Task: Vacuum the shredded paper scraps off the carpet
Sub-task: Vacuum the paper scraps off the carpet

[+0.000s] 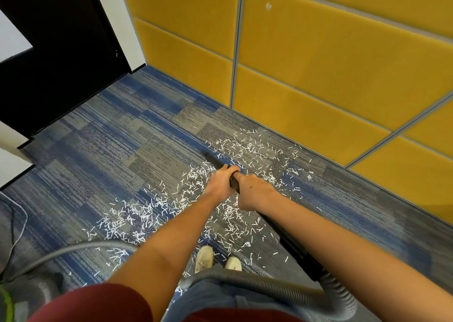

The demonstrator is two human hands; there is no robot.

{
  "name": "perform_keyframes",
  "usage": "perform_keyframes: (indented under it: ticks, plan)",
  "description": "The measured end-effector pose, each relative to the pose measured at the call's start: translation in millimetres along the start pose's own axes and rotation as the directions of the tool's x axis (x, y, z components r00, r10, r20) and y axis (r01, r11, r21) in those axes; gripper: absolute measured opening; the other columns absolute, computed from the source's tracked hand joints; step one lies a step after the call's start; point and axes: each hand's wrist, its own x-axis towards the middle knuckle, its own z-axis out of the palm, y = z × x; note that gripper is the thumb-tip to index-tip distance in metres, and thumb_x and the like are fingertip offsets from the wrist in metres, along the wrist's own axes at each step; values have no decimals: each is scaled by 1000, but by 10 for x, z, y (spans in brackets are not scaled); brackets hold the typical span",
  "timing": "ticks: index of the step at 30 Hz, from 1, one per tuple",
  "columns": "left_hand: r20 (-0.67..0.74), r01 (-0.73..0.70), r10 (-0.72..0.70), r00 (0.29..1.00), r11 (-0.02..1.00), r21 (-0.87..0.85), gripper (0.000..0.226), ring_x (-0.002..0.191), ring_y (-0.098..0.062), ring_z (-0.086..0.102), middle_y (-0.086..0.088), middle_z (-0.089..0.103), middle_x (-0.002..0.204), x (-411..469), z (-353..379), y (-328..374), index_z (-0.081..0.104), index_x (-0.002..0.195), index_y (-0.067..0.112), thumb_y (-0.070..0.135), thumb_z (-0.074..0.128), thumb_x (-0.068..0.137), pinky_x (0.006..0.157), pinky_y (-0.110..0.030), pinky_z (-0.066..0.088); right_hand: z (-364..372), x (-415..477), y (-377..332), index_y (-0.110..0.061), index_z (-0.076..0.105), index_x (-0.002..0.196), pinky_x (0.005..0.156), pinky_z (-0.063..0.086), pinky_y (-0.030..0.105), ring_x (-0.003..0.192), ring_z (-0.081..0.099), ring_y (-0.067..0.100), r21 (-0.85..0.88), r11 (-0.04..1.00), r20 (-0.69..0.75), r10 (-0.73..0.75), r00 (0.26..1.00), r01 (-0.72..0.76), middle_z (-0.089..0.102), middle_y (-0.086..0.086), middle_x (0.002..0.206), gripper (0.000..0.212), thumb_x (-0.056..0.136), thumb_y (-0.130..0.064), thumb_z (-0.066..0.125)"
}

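White shredded paper scraps lie scattered over the blue and grey carpet, from the lower left up toward the yellow wall. A black vacuum wand runs from the lower right to its nozzle tip on the carpet among the scraps. My left hand grips the wand further forward. My right hand grips it just behind. A grey ribbed hose curves from the wand's rear end across the bottom of the view.
A yellow panelled wall borders the carpet on the right. A dark door stands at the far left. The vacuum body and a thin cable sit at the lower left. My shoes stand among scraps.
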Motion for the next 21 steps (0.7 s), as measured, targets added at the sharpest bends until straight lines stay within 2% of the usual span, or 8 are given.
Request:
perform_keyframes:
  ticks: [2, 8, 11, 15, 19, 21]
  plan:
    - [4, -15, 15, 1000, 1000, -11, 36, 86, -26, 59, -8, 58, 104, 40, 17, 17, 62, 107, 18, -2, 62, 78, 82, -39, 50, -10, 23, 13, -15, 36, 136, 78, 51, 31, 94, 58, 23, 9, 1000, 3, 15, 1000, -15, 43, 3, 98, 54, 86, -4, 56]
    - [9, -31, 31, 999, 999, -9, 36, 87, -23, 58, -9, 58, 105, 187, 19, 33, 60, 108, 17, -5, 60, 80, 79, -36, 50, -86, 102, 38, -13, 34, 137, 82, 52, 32, 96, 58, 24, 22, 999, 8, 45, 999, -45, 40, 4, 98, 57, 86, -4, 56]
    - [2, -41, 42, 999, 999, -29, 37, 88, -25, 58, -9, 58, 105, 267, 4, 10, 61, 108, 17, -6, 60, 79, 81, -39, 50, -138, 161, 34, -12, 35, 135, 78, 51, 31, 87, 55, 23, 23, 999, 2, 40, 999, -40, 41, 4, 96, 54, 86, -3, 56]
    - [-5, -26, 25, 1000, 999, -40, 40, 89, -29, 59, -10, 57, 106, 359, -23, -48, 61, 108, 19, -7, 59, 78, 81, -42, 50, -195, 270, 10, -13, 36, 135, 76, 50, 31, 90, 57, 23, 17, 999, -5, 29, 1000, -29, 43, 4, 97, 53, 87, -3, 56]
    - [-21, -12, 11, 1000, 999, -49, 39, 84, -27, 58, -7, 55, 103, 481, -74, -103, 62, 106, 22, -5, 58, 79, 78, -42, 51, -258, 389, -1, -13, 33, 139, 80, 50, 33, 104, 59, 27, 37, 999, -4, 21, 1000, -21, 51, 10, 114, 57, 88, -5, 55]
    - [-16, -9, 8, 1000, 999, -49, 37, 84, -26, 57, -6, 54, 101, 541, -100, -92, 62, 105, 21, -5, 59, 79, 78, -42, 50, -294, 441, 9, -13, 33, 139, 81, 51, 34, 104, 59, 27, 40, 999, -6, 23, 1000, -23, 51, 10, 117, 57, 87, -5, 56]
